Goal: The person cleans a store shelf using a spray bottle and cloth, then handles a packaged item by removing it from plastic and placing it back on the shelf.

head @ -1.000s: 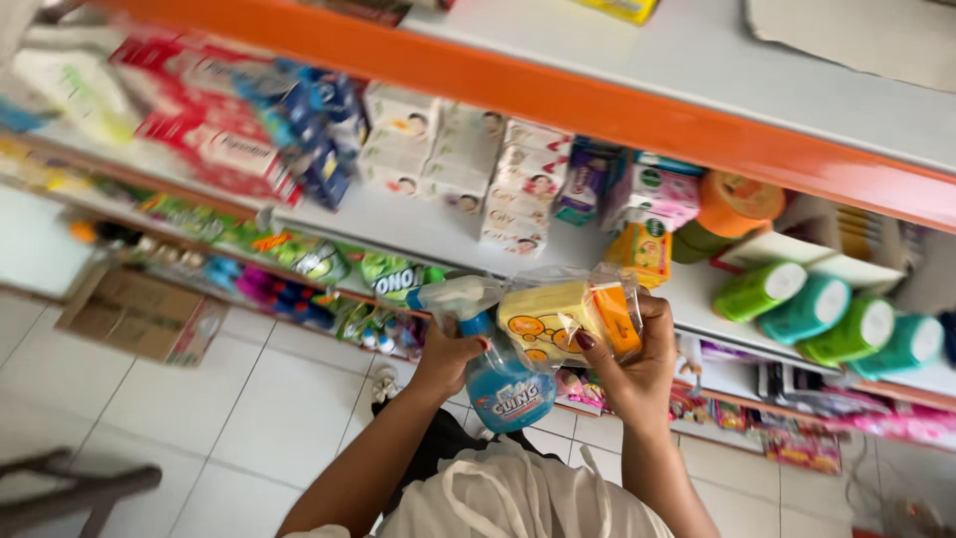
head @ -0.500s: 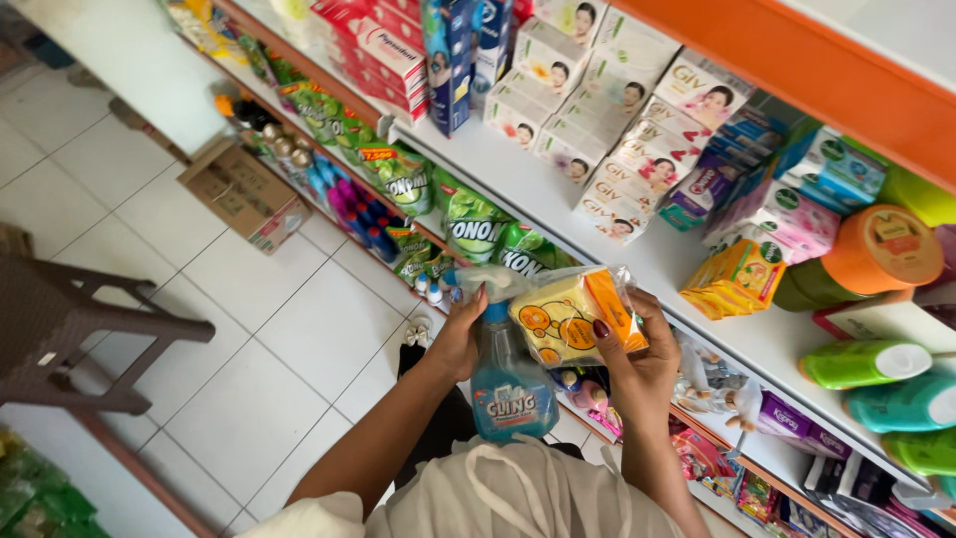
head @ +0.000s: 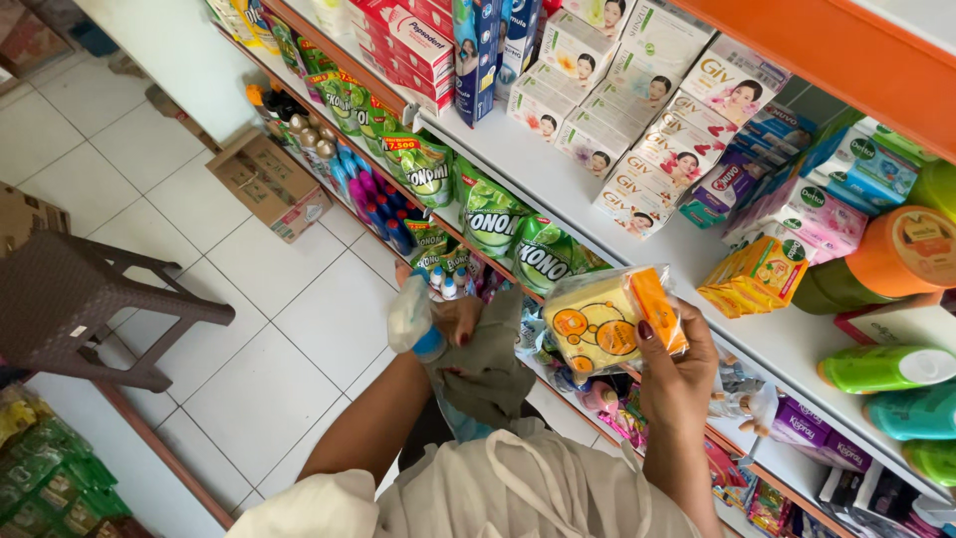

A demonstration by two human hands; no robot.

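A: Nearest to us: our right hand point(head: 679, 384) is wrapped around a clear plastic pack of yellow and orange sponges point(head: 607, 319), fingers on its right edge, pack raised in front of the shelves.

B: Left?

A: Our left hand point(head: 456, 321) is closed on a spray bottle with a pale trigger head and blue collar point(head: 413, 319). A grey-green cloth point(head: 488, 364) is bunched in the same grip and hangs over the bottle body, so most of the bottle is hidden.

B: Gap between hands?

A: Near each other, not touching. Cloth sits between them.

B: Behind that?

A: Green refill pouches point(head: 488, 214) on the lower shelf, just past the cloth. Above them, white shelf board point(head: 558, 184) with stacked white soap boxes point(head: 637, 149). Right of the sponge pack: small yellow-orange packets point(head: 757, 274), then an orange-lidded tub point(head: 901, 254) and green bottles lying on their sides point(head: 876, 369).

B: Floor?

A: White tiles, open cardboard box point(head: 269, 184) by the shelf base, dark wicker stool point(head: 70, 299) at far left.
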